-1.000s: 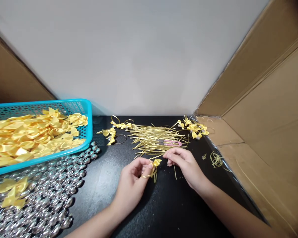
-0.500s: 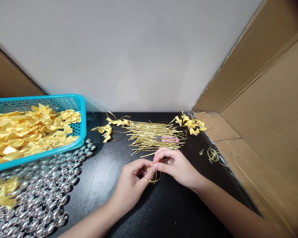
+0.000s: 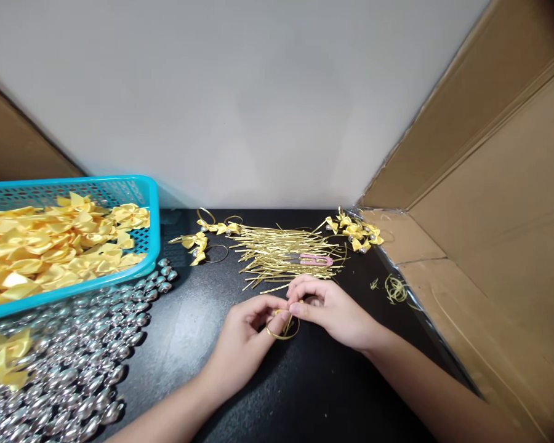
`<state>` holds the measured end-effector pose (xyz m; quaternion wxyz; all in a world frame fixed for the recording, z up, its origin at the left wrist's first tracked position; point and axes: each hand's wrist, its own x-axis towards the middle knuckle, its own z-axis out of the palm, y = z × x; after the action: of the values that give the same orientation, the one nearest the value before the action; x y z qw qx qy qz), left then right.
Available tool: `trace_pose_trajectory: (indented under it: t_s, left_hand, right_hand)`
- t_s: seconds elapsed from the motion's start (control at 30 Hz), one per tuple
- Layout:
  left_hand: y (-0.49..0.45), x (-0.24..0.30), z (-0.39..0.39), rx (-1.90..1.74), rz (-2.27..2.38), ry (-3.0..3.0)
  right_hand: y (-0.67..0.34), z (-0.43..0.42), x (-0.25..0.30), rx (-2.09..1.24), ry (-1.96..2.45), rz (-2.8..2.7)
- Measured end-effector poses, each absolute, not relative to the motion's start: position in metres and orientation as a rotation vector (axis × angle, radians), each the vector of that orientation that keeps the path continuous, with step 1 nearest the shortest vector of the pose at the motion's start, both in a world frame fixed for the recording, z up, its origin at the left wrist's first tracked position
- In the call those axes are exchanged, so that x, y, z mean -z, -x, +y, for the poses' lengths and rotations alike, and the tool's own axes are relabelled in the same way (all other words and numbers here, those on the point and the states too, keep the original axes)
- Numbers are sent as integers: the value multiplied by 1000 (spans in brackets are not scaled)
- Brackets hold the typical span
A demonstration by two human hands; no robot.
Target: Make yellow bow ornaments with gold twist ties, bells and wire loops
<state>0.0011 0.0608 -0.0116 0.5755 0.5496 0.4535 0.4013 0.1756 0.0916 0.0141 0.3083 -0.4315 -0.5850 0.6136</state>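
My left hand (image 3: pixel 253 332) and my right hand (image 3: pixel 330 311) meet at the fingertips above the black table. Both are closed in a pinch. A gold twist tie (image 3: pixel 282 338), bent into a loop, hangs below the pinched fingers, with a bit of yellow ribbon showing between them. The exact point where the fingertips hold it is hidden. Just beyond my hands lies a pile of gold twist ties (image 3: pixel 268 249). Small pink-handled thread snips (image 3: pixel 316 260) rest on top of that pile.
A turquoise basket (image 3: pixel 154 227) of yellow bows (image 3: pixel 69 246) stands at left. Silver beads (image 3: pixel 87 357) spread in front of it, a few bows on them. Beaded bows (image 3: pixel 360 234) lie at the back right, others (image 3: pixel 197 246) left of the pile. Cardboard walls (image 3: pixel 498 215) the right side.
My fingertips have shifted very slightly to the right, still pinched together, and the loop has tilted a little. The other things on the table lie as before.
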Motion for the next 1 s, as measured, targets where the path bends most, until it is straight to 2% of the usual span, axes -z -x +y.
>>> trace_pose_trajectory:
  t_s: [0.63,1.0]
  left_hand:
    - [-1,11,62,-973,1076,-1269]
    - [-1,10,63,-974,1071,-1240]
  right_hand:
    - [-173,90,-13,-1752,1142,-1355]
    - [-174,86,-9,-1481,1122,-1507]
